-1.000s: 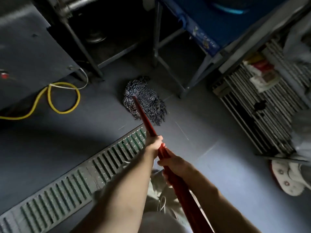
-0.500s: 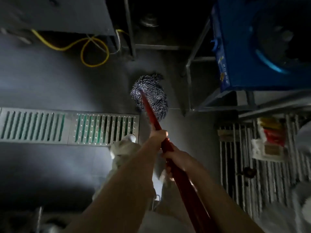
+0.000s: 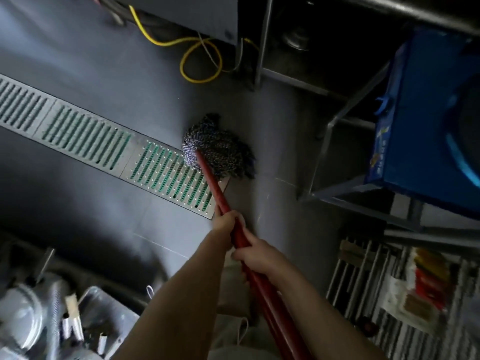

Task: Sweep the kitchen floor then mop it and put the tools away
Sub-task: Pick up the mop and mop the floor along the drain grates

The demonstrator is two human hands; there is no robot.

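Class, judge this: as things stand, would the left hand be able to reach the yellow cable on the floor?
Probably not: the left hand grips the red mop handle, and the yellow cable lies well beyond the mop head.

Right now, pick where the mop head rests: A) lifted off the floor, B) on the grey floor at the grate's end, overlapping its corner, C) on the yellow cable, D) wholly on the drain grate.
B: the mop head lies on the grey floor, overlapping the corner of the drain grate.

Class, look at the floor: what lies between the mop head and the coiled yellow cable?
In the head view, only bare grey floor separates the mop head from the yellow cable.
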